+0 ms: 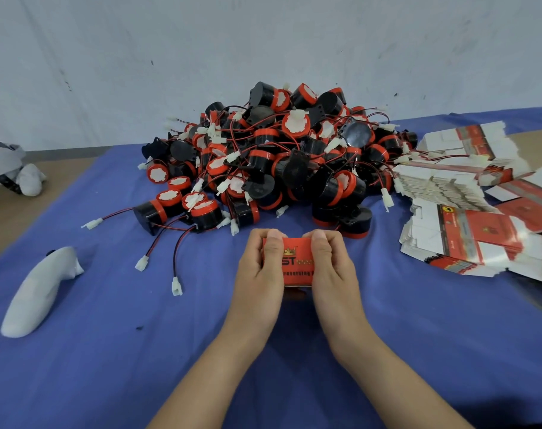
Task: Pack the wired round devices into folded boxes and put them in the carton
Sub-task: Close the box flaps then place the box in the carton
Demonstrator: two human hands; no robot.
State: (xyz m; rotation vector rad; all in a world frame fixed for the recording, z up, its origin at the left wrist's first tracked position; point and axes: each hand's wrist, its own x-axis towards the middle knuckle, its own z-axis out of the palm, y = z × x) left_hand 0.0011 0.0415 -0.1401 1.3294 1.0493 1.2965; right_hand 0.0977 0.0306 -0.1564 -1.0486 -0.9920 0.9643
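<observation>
While both the left hand [257, 267] and right hand [331, 267] clamp the red box [296, 261], closing looks underway; next comes the carton, unseen.

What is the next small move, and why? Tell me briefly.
Probably press the far end of the red box fully shut: the left hand and right hand both grip it, thumbs on that edge. Its contents cannot be seen.

red box [297, 262] reading "ST" and, partly hidden, "reversing"
</observation>
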